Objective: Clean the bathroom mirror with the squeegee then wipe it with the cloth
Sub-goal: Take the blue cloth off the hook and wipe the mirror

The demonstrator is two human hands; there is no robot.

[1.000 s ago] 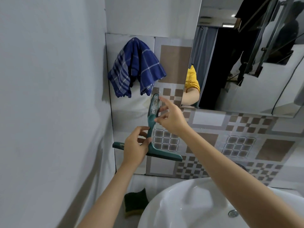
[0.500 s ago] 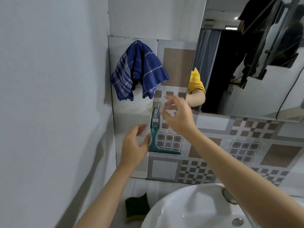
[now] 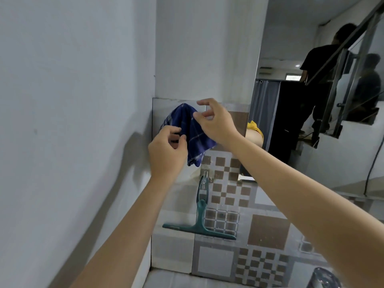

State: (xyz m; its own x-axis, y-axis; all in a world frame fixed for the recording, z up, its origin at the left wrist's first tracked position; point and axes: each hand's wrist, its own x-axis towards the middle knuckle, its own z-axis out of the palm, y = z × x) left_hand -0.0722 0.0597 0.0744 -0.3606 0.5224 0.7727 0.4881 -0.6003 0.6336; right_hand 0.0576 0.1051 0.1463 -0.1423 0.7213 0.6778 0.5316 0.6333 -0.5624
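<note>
1. Head view, looking at a tiled bathroom corner; both bare forearms reach up toward a blue checked cloth [image 3: 192, 129] hanging against the tiled wall [image 3: 268, 231], high and left of the mirror [image 3: 324, 100].
2. Left hand [image 3: 166, 151]: raised just in front of the cloth's lower left part. Fingers curled, thumb and forefinger tips close together with a small gap; whether they pinch any fabric cannot be told.
3. Right hand [image 3: 218, 123]: at the cloth's upper right. Fingers loosely spread and bent, forefinger and thumb apart; the palm overlaps the cloth, but a grip is not clear.
4. Green squeegee [image 3: 199, 219]: hangs by its handle from a small clear hook [image 3: 205, 177] on the tiles, below the cloth, blade at the bottom and tilted down to the right. Neither hand touches it.
5. Mirror: fills the upper right, its left edge just beside the cloth. It reflects a yellow sleeve, a grey curtain, a stair rail and a person in dark clothes.
6. Left wall [image 3: 72, 100]: plain, pale, with arm shadows.
</note>
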